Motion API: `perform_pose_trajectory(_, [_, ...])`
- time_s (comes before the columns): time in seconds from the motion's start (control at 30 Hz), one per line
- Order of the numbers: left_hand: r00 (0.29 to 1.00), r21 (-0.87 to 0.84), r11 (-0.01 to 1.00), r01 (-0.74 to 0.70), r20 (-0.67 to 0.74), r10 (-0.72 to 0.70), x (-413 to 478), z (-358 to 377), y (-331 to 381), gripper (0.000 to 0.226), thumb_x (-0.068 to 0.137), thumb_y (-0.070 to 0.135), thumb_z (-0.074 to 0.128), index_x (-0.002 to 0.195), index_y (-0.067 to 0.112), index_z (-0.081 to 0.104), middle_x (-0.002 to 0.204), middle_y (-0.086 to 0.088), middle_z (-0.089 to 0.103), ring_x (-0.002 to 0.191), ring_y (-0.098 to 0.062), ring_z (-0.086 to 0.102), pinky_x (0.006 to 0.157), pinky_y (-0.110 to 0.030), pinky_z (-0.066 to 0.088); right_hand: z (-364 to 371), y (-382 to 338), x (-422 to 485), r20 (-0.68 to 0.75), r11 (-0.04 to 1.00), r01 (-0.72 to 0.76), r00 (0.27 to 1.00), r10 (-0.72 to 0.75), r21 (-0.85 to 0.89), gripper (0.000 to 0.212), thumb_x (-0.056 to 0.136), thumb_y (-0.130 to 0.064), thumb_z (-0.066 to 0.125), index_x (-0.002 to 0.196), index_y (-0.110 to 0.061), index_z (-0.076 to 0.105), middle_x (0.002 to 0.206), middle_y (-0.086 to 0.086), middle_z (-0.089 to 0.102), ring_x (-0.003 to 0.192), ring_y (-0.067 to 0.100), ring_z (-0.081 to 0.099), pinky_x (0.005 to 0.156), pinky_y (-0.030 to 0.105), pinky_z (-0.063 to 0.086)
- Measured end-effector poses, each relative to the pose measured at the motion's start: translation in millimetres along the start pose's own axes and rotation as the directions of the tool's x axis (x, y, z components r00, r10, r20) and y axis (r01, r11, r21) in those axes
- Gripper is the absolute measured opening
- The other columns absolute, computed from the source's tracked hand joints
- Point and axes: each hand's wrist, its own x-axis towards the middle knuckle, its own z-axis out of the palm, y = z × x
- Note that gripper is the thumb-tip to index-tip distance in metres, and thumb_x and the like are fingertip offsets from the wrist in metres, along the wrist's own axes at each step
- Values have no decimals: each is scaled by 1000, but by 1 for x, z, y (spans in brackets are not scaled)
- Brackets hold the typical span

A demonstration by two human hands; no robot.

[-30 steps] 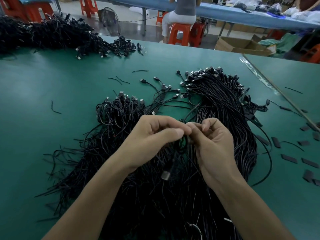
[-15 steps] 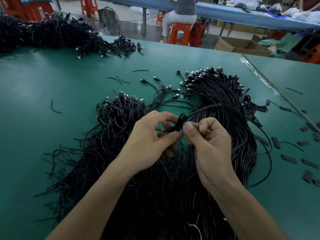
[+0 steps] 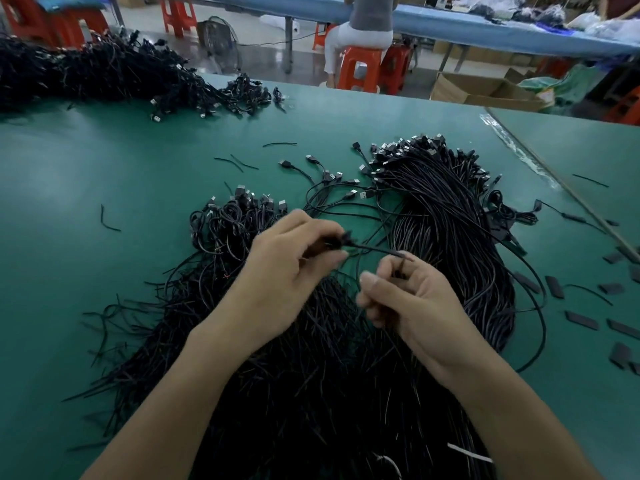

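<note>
Bare green counter (image 3: pixel 52 258) lay open along the left edge. Tangled cable piles (image 3: pixel 311 375) blocked the middle and near edge, another heap (image 3: pixel 86 71) filled the far left corner, and flat black strips (image 3: pixel 581 321) dotted the right side.

Left hand (image 3: pixel 287 268): fingers curled round bunched cable (image 3: pixel 374 249); bunch mostly hidden behind fingers, shape cannot tell.
Right hand (image 3: pixel 412 299): blurred, fingertips smeared; cable end pinched there, tip unreadable.
Forearms (image 3: pixel 173 410): cut off by bottom edge, cover middle of near pile (image 3: pixel 311 393).
Far pile (image 3: pixel 86 71): cropped by left edge, extent unknown.
Seated person (image 3: pixel 370 26): cut off at top edge, only lower back and legs show.
Strips (image 3: pixel 623 329): some cropped at right edge.
Plugs (image 3: pixel 408 150): too small to tell type.
</note>
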Motion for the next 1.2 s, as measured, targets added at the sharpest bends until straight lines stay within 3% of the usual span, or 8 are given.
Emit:
perform_pose_trajectory(0.07, [997, 155, 988, 1, -81, 12, 1, -6, -12, 24, 92, 14, 65, 115, 17, 66, 98, 20, 51, 92, 4, 54, 83, -14, 46, -14, 2, 2, -16, 942, -55, 998, 52, -332, 14, 90, -23, 69, 88, -17, 57, 77, 3, 74, 64, 11, 63, 57, 18, 48])
perform_pose_trajectory(0.17, [979, 317, 948, 42, -202, 24, 4, -15, -30, 25, 91, 0, 64, 111, 16, 66, 97, 8, 51, 86, 2, 48, 81, -6, 37, -34, 6, 15, -132, 577, -59, 988, -85, -814, 8, 95, -34, 63, 96, -26, 62, 87, -9, 67, 81, 3, 62, 66, 14, 46])
perform_pose_trajectory(0.27, [972, 411, 909, 72, -233, 29, 16, -20, -43, 31, 92, -1, 61, 114, 19, 65, 104, 3, 57, 89, -10, 54, 80, -21, 46, -35, 9, 28, -204, 206, -176, 971, -122, -963, 28, 99, -38, 54, 118, -18, 56, 111, -1, 54, 98, 18, 54, 76, 30, 45])
perform_pose_trajectory(0.37, [958, 547, 824, 150, -287, 17, 33, -21, -55, 32, 92, 4, 61, 118, 22, 66, 108, 0, 64, 97, -23, 60, 72, -39, 52, -27, 12, 36, -308, 70, -304, 949, -63, -950, 25, 101, -37, 49, 107, -13, 49, 99, 5, 49, 76, 23, 46, 62, 34, 38])
perform_pose_trajectory(0.7, [868, 637, 644, 424, -83, -490, 36, -23, -86, 74, 89, -6, 40, 152, 31, 36, 150, -7, 44, 136, -34, 37, 107, -54, 37, -34, 12, 56, -375, 190, -374, 926, 30, -908, 24, 97, -23, 50, 78, -10, 47, 77, 4, 53, 61, 23, 48, 56, 31, 36])
perform_pose_trajectory(0.9, [943, 495, 806, 325, -239, -233, 32, -18, -58, 66, 85, -14, 43, 135, 26, 58, 138, -7, 52, 124, -28, 47, 100, -46, 45, -36, 15, 65, -371, 332, -364, 928, 43, -870, 30, 96, -22, 47, 69, -13, 35, 65, 3, 41, 52, 21, 35, 51, 28, 29])
perform_pose_trajectory(1.03, [988, 335, 930, 152, -41, -146, 38, -6, -39, 42, 93, -5, 45, 122, 19, 66, 117, 0, 66, 108, -10, 59, 100, -25, 48, -41, 7, 71, -359, 564, -324, 932, 51, -760, 26, 98, -16, 44, 73, -11, 37, 74, 9, 50, 61, 22, 45, 56, 31, 38])
perform_pose_trajectory(1.2, [979, 142, 984, 107, 160, -130, 42, 17, -23, 30, 97, 12, 56, 124, 24, 61, 93, 20, 61, 90, 8, 58, 72, -6, 44, -38, -8, 71, -401, 933, -259, 905, 144, -251, 29, 100, -5, 40, 73, -12, 46, 65, 4, 44, 50, 13, 37, 44, 26, 31])
